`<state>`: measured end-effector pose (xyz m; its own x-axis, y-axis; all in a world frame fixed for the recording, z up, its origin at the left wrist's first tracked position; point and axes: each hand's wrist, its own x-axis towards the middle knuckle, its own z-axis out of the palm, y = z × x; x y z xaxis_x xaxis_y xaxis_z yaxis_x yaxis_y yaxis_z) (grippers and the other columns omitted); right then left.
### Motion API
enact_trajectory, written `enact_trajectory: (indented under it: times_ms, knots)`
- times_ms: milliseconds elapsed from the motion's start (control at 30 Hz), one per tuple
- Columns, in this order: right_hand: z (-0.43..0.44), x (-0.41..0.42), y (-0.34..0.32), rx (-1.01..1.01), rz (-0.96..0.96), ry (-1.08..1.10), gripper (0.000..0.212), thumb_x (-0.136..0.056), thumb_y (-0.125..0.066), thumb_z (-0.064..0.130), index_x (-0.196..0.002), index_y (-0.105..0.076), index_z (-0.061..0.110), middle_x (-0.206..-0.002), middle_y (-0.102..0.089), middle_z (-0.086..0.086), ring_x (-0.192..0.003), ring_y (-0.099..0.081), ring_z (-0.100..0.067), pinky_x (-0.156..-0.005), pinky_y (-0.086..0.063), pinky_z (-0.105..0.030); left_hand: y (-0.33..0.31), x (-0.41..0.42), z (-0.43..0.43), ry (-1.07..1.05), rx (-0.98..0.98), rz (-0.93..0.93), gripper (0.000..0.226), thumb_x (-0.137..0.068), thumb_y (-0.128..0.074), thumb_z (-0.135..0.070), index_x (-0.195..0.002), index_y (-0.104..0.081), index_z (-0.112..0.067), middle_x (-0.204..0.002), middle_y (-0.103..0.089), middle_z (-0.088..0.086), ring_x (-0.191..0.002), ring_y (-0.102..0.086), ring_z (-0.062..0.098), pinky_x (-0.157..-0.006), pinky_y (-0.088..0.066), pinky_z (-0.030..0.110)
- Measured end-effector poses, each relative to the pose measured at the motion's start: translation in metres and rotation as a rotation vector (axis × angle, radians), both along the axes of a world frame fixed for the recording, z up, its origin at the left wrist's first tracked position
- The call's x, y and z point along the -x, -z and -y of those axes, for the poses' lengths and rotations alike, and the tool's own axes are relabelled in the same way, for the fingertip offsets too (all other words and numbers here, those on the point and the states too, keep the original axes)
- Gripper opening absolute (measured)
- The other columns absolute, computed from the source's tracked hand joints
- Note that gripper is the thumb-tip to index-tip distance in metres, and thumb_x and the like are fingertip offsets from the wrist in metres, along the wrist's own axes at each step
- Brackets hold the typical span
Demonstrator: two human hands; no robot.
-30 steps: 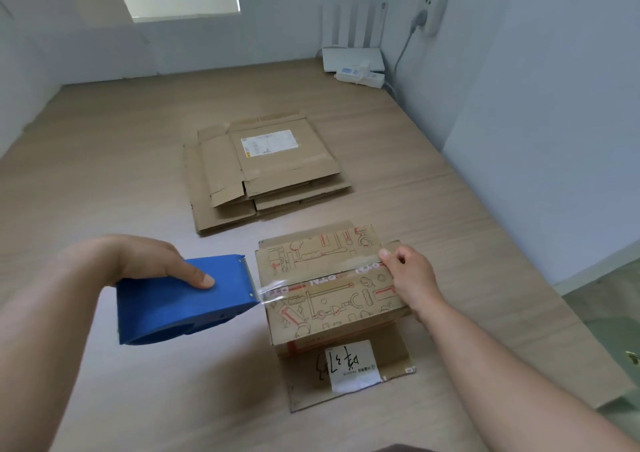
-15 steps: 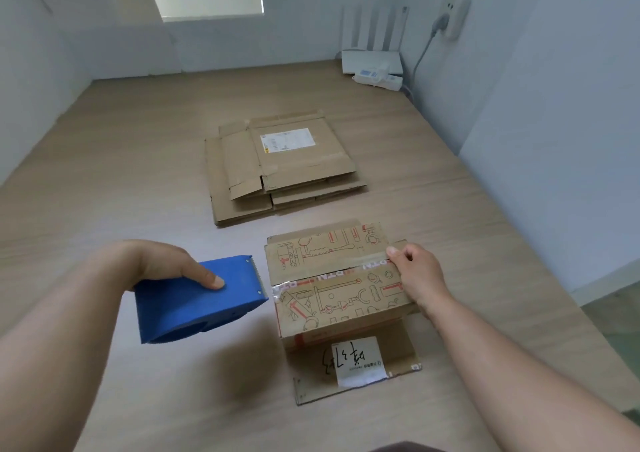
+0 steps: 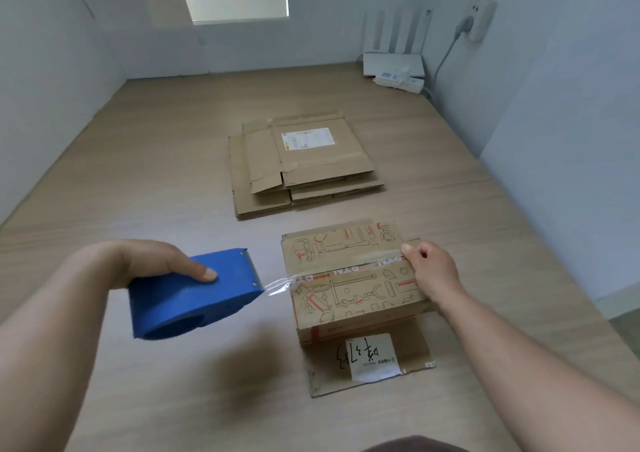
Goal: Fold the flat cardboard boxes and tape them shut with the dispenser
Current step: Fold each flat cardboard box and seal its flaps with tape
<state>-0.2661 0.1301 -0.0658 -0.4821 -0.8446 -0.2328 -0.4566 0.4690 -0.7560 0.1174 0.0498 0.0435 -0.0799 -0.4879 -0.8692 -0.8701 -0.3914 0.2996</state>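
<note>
Left hand: the left hand [image 3: 162, 261] grips the blue dispenser [image 3: 194, 299] from above, with the thumb lying flat along its top. The cutting edge faces the box.
Tape: a clear strip [image 3: 277, 283] stretches from the dispenser's mouth to the box's left edge and runs on along the top seam.
Box: the folded box [image 3: 353, 278] stands in the near middle of the worktop [image 3: 156, 160], its top flaps closed and meeting at the seam.
Right hand: the right hand [image 3: 433, 271] clamps the box's right end, fingers curled over the edge and the thumb on the seam.
Beneath: a flat cardboard piece [image 3: 370, 361] with a white label sticks out from under the box's near side.
Stack: the flat boxes [image 3: 301, 164] lie farther back, apart from the folded box.
Edges: walls close the worktop on the left, back and right. Its right edge drops away near the right forearm.
Open room: bare wood spreads left of the dispenser and between box and stack.
Far corner: a white router [image 3: 393, 60] and a power strip [image 3: 398, 81] sit there.
</note>
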Motion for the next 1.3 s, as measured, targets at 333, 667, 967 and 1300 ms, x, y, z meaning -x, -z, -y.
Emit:
enact_trajectory:
  times_ms: [333,667,967,1300]
  knots:
    - [0.000,0.002,0.002,-0.016,-0.023,-0.023,0.032,-0.098,-0.047,0.036,-0.085,-0.059,0.009,-0.086,-0.064,-0.006,-0.082,-0.061,-0.024,-0.068,-0.048,-0.033,0.043,0.080,-0.034,0.443,0.527,0.596,0.024,-0.090,-0.053,-0.042,-0.097,-0.062,-0.020,-0.081,-0.053,-0.005,-0.077,-0.053,0.016,-0.066,-0.039,0.027]
    - [0.003,0.004,0.009,-0.006,-0.056,-0.028,0.033,-0.098,-0.046,0.036,-0.091,-0.060,0.006,-0.087,-0.063,-0.006,-0.079,-0.058,-0.021,-0.058,-0.038,-0.029,0.097,0.082,-0.086,0.184,0.846,0.577,0.029,-0.099,-0.034,-0.027,-0.120,-0.042,-0.008,-0.106,-0.066,0.008,-0.094,-0.064,0.028,-0.066,-0.033,0.031]
    - [0.006,0.005,0.009,-0.011,-0.089,-0.057,0.033,-0.097,-0.047,0.034,-0.088,-0.059,0.005,-0.087,-0.061,-0.007,-0.082,-0.056,-0.026,-0.067,-0.037,-0.032,0.124,0.076,-0.093,0.039,0.816,0.580,0.032,-0.099,-0.041,-0.034,-0.118,-0.049,-0.009,-0.105,-0.067,0.009,-0.095,-0.064,0.029,-0.067,-0.041,0.030]
    - [0.006,0.006,0.010,-0.010,-0.094,-0.069,0.035,-0.098,-0.046,0.034,-0.090,-0.059,0.003,-0.088,-0.060,-0.009,-0.081,-0.053,-0.026,-0.066,-0.032,-0.031,0.084,0.148,-0.112,-0.330,1.173,0.185,0.061,-0.096,-0.020,-0.023,-0.152,-0.007,-0.003,-0.161,-0.001,0.013,-0.149,0.001,0.025,-0.119,0.006,0.032]
